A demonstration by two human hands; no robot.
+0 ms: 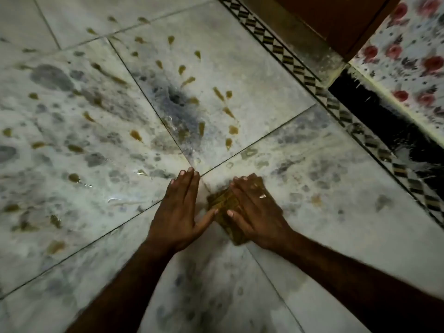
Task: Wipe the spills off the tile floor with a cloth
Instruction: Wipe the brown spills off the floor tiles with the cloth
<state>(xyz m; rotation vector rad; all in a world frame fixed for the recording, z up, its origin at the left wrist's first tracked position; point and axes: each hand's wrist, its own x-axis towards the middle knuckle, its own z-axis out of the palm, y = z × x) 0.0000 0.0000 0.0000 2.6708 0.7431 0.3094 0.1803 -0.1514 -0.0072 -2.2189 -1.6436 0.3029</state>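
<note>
A folded yellow-brown cloth (224, 205) lies on the white marbled tile floor (312, 188) near where four tiles meet. My right hand (254, 207) presses flat on top of the cloth, fingers together, a ring on one finger. My left hand (181, 210) rests flat on the floor just left of it, fingers straight, thumb touching the cloth's edge. Several yellow-brown spill drops (182, 69) dot the tiles beyond and to the left of my hands; one of them (74, 177) is near the left hand. Much of the cloth is hidden under my right hand.
A patterned black-and-tan border strip (310, 80) runs diagonally along the right side. Beyond it are a brown wooden panel (331, 18) and a floral cloth with red flowers (413, 51). Dark grey smudges (177, 99) mark the middle tiles.
</note>
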